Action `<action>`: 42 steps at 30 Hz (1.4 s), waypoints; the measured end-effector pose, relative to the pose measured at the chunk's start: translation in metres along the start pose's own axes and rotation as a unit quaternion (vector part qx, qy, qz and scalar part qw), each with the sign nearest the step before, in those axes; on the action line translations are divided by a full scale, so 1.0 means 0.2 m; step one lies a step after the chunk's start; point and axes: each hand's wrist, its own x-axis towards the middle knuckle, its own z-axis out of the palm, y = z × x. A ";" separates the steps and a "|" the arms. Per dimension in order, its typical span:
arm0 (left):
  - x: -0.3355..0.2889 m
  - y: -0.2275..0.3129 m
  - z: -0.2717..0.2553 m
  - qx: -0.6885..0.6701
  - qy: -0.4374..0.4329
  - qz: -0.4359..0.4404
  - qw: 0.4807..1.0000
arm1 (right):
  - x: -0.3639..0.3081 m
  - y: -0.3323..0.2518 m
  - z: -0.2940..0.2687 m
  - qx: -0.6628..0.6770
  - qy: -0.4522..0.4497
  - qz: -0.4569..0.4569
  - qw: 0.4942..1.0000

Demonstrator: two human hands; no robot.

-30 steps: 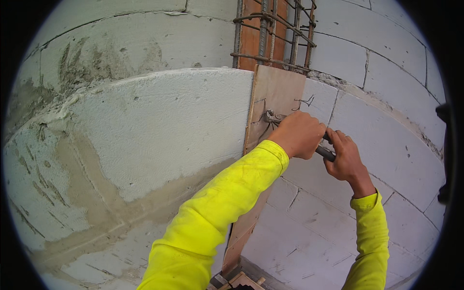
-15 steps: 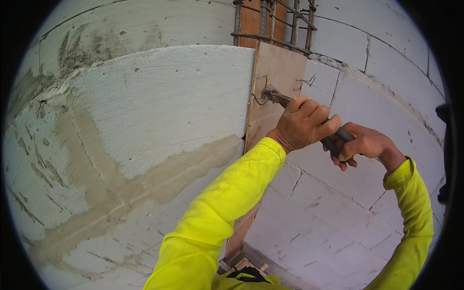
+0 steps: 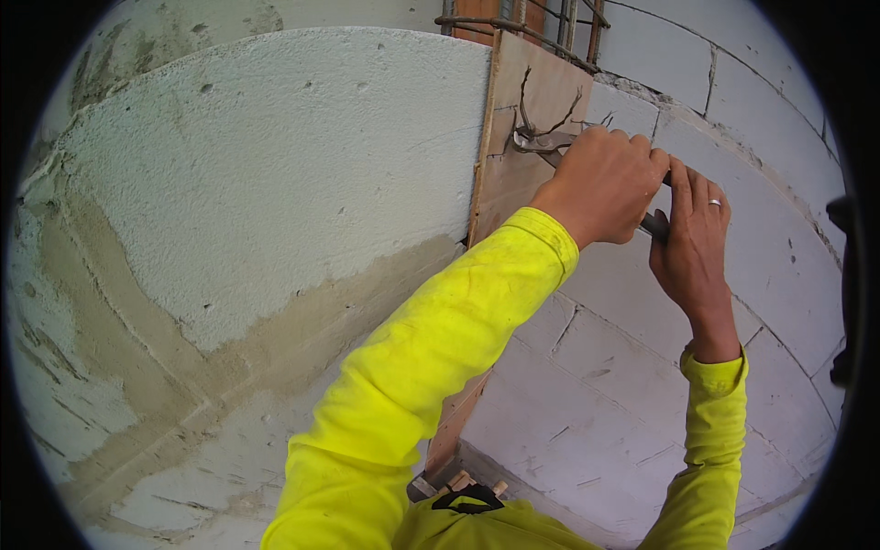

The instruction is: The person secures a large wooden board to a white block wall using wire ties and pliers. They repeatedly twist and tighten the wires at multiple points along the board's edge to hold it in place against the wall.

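Note:
Both of my hands are closed around the handles of a pair of end-cutting pincers [image 3: 550,142]. My left hand [image 3: 607,183] wraps the handles nearer the jaws, and my right hand [image 3: 695,243], with a ring on one finger, grips them farther out to the right. The pincers' rounded jaws are at a dark tie wire [image 3: 525,99] on a plywood board [image 3: 515,194]; whether they are closed on it I cannot tell. Bent wire ends stick up above the jaws. My left hand hides part of the handles.
A pale block wall [image 3: 330,165] with smeared mortar stands left of the board, another block wall [image 3: 632,339] right of it. Steel reinforcing bars [image 3: 570,27] rise above the board. Small wood pieces [image 3: 463,481] lie at the bottom.
The pincers have turned toward level, and the wire ends now point upward. My right hand has swung up, its fingers now over the handles. The view has shifted, with the wall top higher.

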 end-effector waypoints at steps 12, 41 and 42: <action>-0.01 0.02 0.13 0.037 0.113 -0.039 0.992 | 0.09 0.17 0.01 0.021 -0.121 -0.060 0.991; -0.05 0.00 0.09 0.105 0.226 0.079 0.965 | 0.09 -0.02 -0.25 0.005 -0.098 0.021 0.995; -0.04 0.01 0.08 0.100 0.213 0.079 0.969 | 0.05 -0.05 -0.22 -0.084 -0.060 0.041 0.994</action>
